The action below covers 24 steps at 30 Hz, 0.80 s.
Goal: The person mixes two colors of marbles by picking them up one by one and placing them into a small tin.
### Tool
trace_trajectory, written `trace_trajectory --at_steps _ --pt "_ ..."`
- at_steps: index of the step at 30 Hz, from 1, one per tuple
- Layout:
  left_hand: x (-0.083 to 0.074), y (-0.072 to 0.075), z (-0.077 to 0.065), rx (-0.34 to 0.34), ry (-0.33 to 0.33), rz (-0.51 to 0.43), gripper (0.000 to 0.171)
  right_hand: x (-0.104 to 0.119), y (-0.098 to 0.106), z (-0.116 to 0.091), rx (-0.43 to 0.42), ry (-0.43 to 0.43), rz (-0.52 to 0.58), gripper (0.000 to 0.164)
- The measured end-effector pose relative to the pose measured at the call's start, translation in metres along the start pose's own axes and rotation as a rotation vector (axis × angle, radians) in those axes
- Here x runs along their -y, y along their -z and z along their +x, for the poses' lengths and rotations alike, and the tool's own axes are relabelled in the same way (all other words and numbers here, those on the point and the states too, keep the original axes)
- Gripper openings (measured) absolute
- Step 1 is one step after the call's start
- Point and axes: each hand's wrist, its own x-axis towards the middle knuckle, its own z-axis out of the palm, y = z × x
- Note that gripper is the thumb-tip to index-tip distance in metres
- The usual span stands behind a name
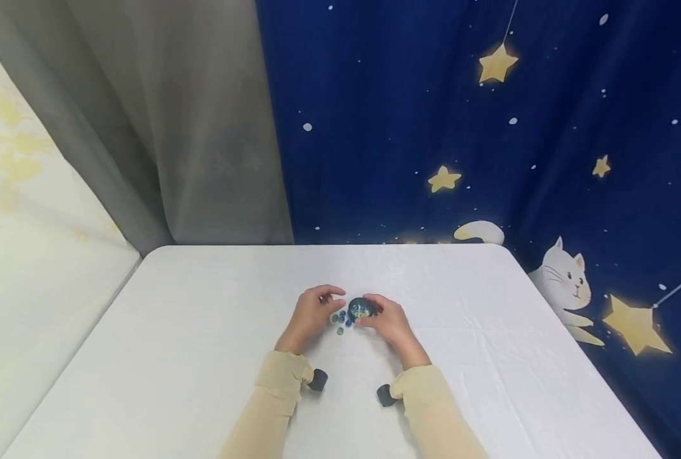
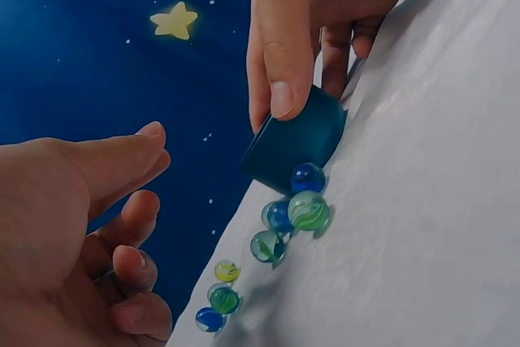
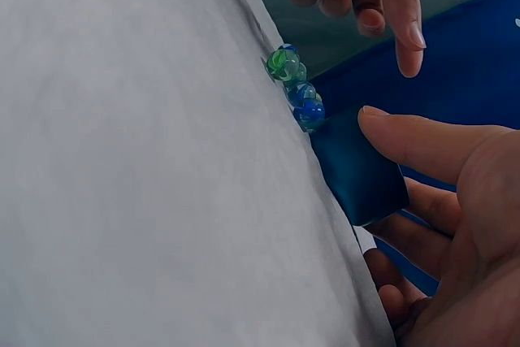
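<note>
Marbles (image 2: 268,246) lie about midway between the tabletop's (image 1: 202,357) side edges, between the cup (image 2: 305,142) my right hand (image 1: 392,322) grips and my left hand (image 1: 310,315), its thumb and forefinger parted.

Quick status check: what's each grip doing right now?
Left grip: open, holding nothing, near the loose marbles.
Right grip: closed, holding the teal cup.

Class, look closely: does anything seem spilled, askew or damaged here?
Yes: several loose marbles lie on the table, beside the cup that the right hand holds. Others seem to show inside it, so the loose ones look spilled, though they may be there on purpose. I see no damage.
</note>
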Motion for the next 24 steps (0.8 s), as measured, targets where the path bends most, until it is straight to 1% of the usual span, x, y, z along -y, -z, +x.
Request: trace_trajectory --at_steps 4,10,19,24 --pt "0.003 0.002 0.000 0.035 0.020 0.021 0.018 -0.001 0.000 0.000 0.000 -0.010 -0.001 0.056" --pt "0.009 0.005 0.001 0.098 0.058 0.067 0.018 -0.002 -0.001 0.001 -0.005 0.001 -0.002 0.056" --pt "0.010 0.006 -0.001 0.126 0.114 0.116 0.017 -0.001 0.000 0.001 -0.004 -0.008 0.015 0.056" --pt "0.014 0.006 -0.001 0.149 0.118 0.145 0.020 0.000 0.000 0.000 -0.005 -0.010 0.009 0.056"
